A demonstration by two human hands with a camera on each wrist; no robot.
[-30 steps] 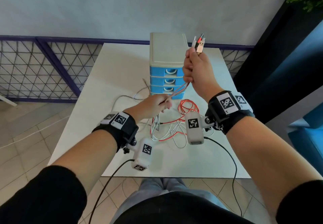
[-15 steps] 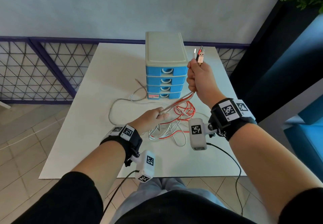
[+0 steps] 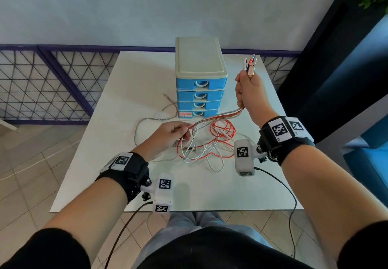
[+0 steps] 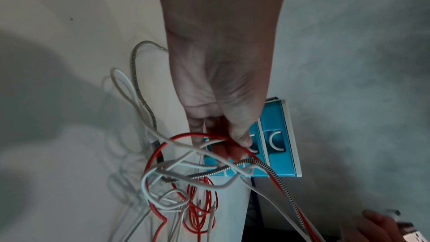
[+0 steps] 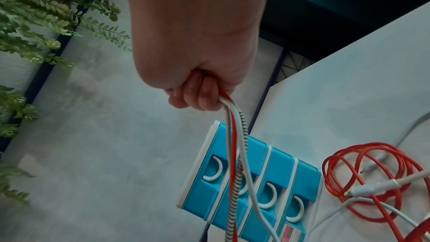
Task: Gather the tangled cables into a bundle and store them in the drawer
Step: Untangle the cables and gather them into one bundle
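The plug ends (image 3: pixel 249 65) are clenched in the right hand (image 3: pixel 248 94), fist upright, near the right edge of the worktop (image 3: pixel 100 153), just beside the top of the drawer unit (image 3: pixel 200 80). From under the fist three strands are drawn down and leftward: a red cable (image 5: pixel 234 135), a white cable (image 5: pixel 246 161) and a braided cable (image 5: pixel 239 155). They are pinched further along by the left hand (image 3: pixel 168 136), fingers curled round them, low over the middle of the worktop.

Compared with a second ago, the right hand is carried lower and further right, off the front of the unit, while the left hand is drawn back toward the near edge. The run between the two grips is therefore longer, and more cable is pulled straight out of the tangle (image 3: pixel 210 142). The braided cable's far loop (image 3: pixel 142 126) at the left is stretched out flatter than before.

Most of the length is still lying loose on the worktop, in front of the unit: red coils toward the right, white loops toward the near edge. All four drawers are seen shut.

By this reading the gathering is only partly done: the ends are aligned in one fist, but the slack is yet to be wound in. A snag among the crossed loops is judged likely if the pull is kept up, and a drawer has to be opened before storing.
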